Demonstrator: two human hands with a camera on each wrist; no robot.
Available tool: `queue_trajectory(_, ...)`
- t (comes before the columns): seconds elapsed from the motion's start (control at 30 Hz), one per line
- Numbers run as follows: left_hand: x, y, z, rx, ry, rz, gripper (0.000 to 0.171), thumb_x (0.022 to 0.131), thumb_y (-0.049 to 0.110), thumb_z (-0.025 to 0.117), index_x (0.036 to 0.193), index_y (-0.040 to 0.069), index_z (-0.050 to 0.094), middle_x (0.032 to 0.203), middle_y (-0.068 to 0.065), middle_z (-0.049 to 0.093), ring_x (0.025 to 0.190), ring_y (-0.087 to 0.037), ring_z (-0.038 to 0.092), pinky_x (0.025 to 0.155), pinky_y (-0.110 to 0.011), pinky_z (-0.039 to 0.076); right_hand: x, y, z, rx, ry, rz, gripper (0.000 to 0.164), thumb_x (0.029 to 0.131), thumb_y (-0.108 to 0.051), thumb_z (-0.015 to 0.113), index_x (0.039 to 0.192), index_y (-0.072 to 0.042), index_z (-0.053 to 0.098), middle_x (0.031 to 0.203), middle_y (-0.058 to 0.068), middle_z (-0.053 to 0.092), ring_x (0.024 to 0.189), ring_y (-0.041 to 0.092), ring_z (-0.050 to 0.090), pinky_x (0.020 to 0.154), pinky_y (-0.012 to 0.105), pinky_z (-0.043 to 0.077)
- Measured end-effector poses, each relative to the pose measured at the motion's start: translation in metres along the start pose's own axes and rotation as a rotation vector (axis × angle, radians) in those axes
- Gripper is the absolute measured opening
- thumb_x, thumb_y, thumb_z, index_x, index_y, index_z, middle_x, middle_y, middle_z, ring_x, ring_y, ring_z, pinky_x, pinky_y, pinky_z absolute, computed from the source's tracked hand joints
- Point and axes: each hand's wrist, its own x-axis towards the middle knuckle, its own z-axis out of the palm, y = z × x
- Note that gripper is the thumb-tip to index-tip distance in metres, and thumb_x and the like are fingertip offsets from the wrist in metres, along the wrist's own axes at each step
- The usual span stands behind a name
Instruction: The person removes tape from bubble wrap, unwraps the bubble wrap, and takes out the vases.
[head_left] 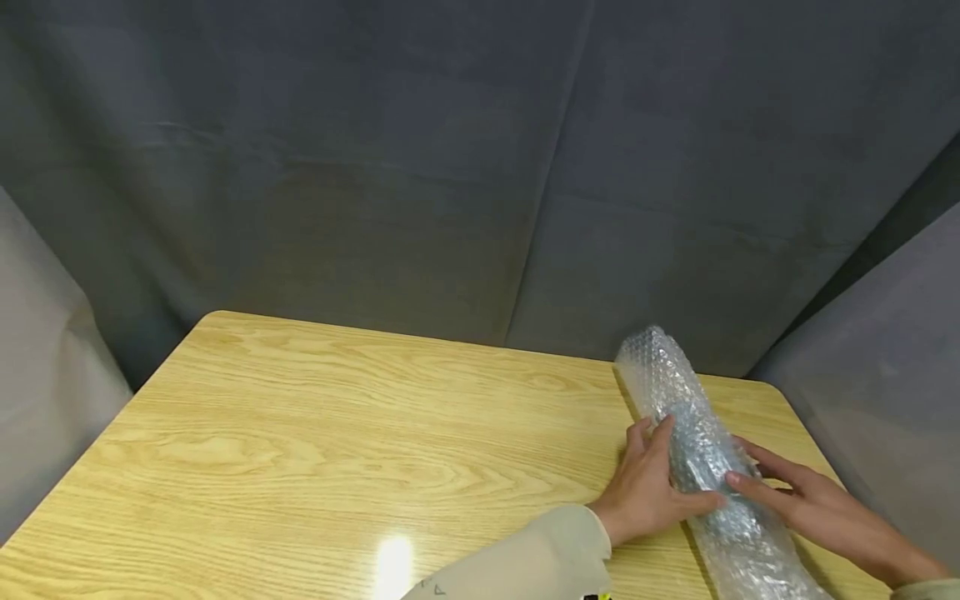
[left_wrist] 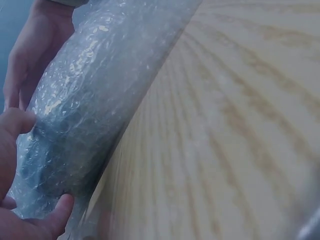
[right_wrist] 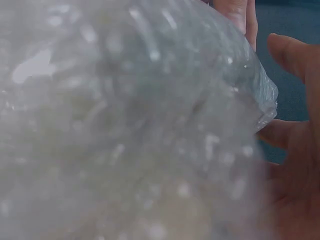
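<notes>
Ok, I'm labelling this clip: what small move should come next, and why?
Probably squeeze the bubble wrap gently inward: the left hand and right hand flank its bluish section, where the surface looks crinkled rather than smooth.

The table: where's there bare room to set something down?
Widest: the table between its left edge, the dark curtain, the left sleeve and the wrap. A smaller patch lies between the wrap's far half, the table's far right corner and the right hand. It's crowded at the wrap's middle, where the left hand rests too.
</notes>
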Motion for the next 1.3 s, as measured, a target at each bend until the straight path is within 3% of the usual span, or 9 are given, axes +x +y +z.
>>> queue_trajectory(0.33,0.004,-0.008,-0.005,-0.011,-0.019,0.017,0.102,0.082,0.057,0.082,0.163,0.037,0.023,0.168,0.006,0.023,0.150,-0.015,0.041,0.108,-0.029,0.051,0.004,0.000,-0.001,0.091,-0.053,-0.048,0.093,0.105,-0.064,0.040,0.167,-0.008,-0.001,0.168,0.037,0.001,0.148,0.065,0.022,0.091,0.056,0.058)
queue_trajectory(0.57,0.007,-0.009,-0.011,0.004,-0.032,0.004,0.102,0.081,0.057,0.083,0.162,0.036,0.026,0.167,0.006,0.026,0.148,-0.015,0.042,0.108,-0.028,0.050,0.007,-0.003,-0.004,0.143,-0.095,-0.073,0.088,0.108,-0.057,0.040,0.166,-0.002,0.003,0.166,0.039,0.002,0.140,0.063,0.040,0.089,0.057,0.058)
queue_trajectory(0.77,0.008,-0.009,-0.013,0.006,-0.039,-0.001,0.103,0.081,0.059,0.083,0.163,0.037,0.025,0.167,0.007,0.026,0.148,-0.016,0.043,0.108,-0.029,0.051,0.010,-0.005,-0.008,0.190,-0.139,-0.085,0.085,0.110,-0.053,0.039,0.165,0.000,0.002,0.166,0.040,0.000,0.140,0.063,0.040,0.091,0.057,0.057)
queue_trajectory(1.07,0.009,-0.014,-0.017,0.027,-0.051,0.002,0.104,0.081,0.061,0.082,0.163,0.038,0.023,0.167,0.007,0.026,0.148,-0.015,0.044,0.111,-0.031,0.049,0.016,0.002,-0.007,0.331,-0.194,-0.114,0.081,0.111,-0.044,0.041,0.164,0.001,0.001,0.165,0.041,0.000,0.132,0.045,0.060,0.100,0.052,0.057)
queue_trajectory(1.3,0.012,-0.016,-0.023,0.036,-0.048,0.011,0.105,0.080,0.059,0.083,0.164,0.035,0.024,0.166,0.005,0.029,0.146,-0.014,0.045,0.112,-0.028,0.048,0.023,0.009,-0.012,0.374,-0.273,-0.186,0.075,0.114,-0.041,0.034,0.163,0.002,-0.004,0.165,0.042,-0.003,0.131,0.036,0.063,0.100,0.049,0.058)
